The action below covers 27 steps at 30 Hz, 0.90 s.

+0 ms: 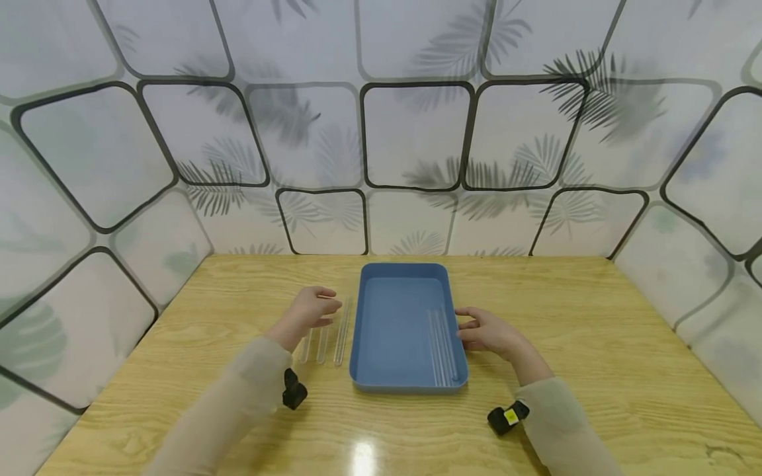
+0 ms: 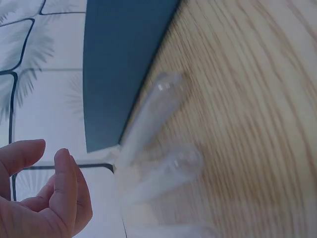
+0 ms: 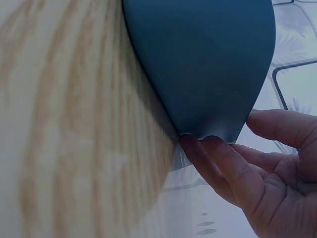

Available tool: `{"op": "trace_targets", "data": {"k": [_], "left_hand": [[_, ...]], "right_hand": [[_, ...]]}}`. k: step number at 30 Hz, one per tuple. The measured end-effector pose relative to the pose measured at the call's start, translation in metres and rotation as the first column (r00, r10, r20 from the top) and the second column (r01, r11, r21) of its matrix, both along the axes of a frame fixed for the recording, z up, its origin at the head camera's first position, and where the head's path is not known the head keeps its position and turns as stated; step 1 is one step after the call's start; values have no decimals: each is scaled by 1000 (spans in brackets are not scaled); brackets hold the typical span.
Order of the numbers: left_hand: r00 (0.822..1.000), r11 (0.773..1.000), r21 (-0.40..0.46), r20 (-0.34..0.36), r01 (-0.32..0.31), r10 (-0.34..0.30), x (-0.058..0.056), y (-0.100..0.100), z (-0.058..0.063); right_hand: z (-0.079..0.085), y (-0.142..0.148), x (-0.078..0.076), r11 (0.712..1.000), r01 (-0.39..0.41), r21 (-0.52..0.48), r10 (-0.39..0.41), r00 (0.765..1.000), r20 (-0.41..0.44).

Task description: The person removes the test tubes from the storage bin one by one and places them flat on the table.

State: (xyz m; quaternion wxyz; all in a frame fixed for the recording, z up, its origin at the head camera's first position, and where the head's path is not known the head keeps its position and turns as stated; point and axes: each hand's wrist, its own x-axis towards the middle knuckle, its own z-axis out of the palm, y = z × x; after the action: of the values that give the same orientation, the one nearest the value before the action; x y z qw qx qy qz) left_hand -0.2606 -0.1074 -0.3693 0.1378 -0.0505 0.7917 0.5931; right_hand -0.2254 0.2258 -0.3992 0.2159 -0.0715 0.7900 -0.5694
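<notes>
My left hand point(image 1: 306, 311) hangs over the far ends of three clear tubes on the bench point(image 1: 536, 291), its fingers loosely bent and the thumb apart from them; I see nothing between them. The tube that matters most is the rightmost tube point(image 1: 340, 344), lying just right of my left fingertips and reaching from there toward the near side. Its long axis runs near to far, the far end leaning slightly right, roughly in line with the left wall of the blue tray point(image 1: 393, 291) just beside it. The middle tube point(image 1: 322, 347) and the left tube point(image 1: 305, 347) lie much the same way, partly hidden under my hand.

My left hand is clearly the nearer one: the tray stands between these tubes and my right hand point(image 1: 488, 336). There my fingers, slightly bent and a little spread, touch the outside of the tray's right wall; I see none curled over the rim. Inside, along the right side, several more tubes point(image 1: 440, 347) lie side by side, also near to far; their exact count I cannot tell.
</notes>
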Motion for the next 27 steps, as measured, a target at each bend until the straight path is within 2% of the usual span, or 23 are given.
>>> {"op": "trace_targets", "data": {"k": [6,14,20,27], "left_hand": [[1000,999,48,-9,24,-24,3,17,4],[999,998,46,-3,37,-37,6,35,7],[997,995,68,-3,79,-79,7,46,8],[994,993,47,-3,112,-112,8,56,8]], "right_hand": [[0,0,-1,1000,0,3,0,1000,1],[1,0,0,1000,1,2,-1,1000,0],[2,-1,2,1000,5,1,-5,1000,4],[2,-1,1,1000,3,3,-3,1000,1]]}}
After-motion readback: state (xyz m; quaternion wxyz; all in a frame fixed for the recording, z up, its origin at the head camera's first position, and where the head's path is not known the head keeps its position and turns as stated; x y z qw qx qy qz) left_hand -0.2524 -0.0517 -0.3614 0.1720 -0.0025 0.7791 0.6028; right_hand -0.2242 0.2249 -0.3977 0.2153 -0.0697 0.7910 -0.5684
